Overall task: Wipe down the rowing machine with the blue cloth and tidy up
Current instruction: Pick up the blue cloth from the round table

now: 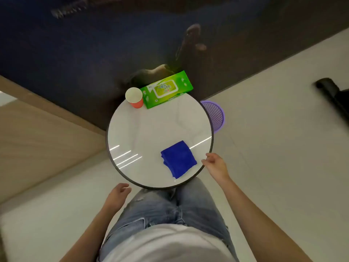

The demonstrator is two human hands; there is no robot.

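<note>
A folded blue cloth (pixel 178 159) lies on the near right part of a round white table (pixel 143 133) with a dark rim. My right hand (pixel 215 166) hovers at the table's right edge, just right of the cloth, fingers loosely curled and holding nothing. My left hand (pixel 117 195) hangs below the table's near edge, beside my jeans, relaxed and empty. A black part (pixel 333 95), possibly of the rowing machine, shows at the far right on the floor.
A red paper cup (pixel 134 97) and a green pack of wet wipes (pixel 167 89) stand at the table's far edge. A purple mesh basket (pixel 216 115) sits on the floor behind the table's right side. A dark wall mural rises beyond; a wooden panel lies left.
</note>
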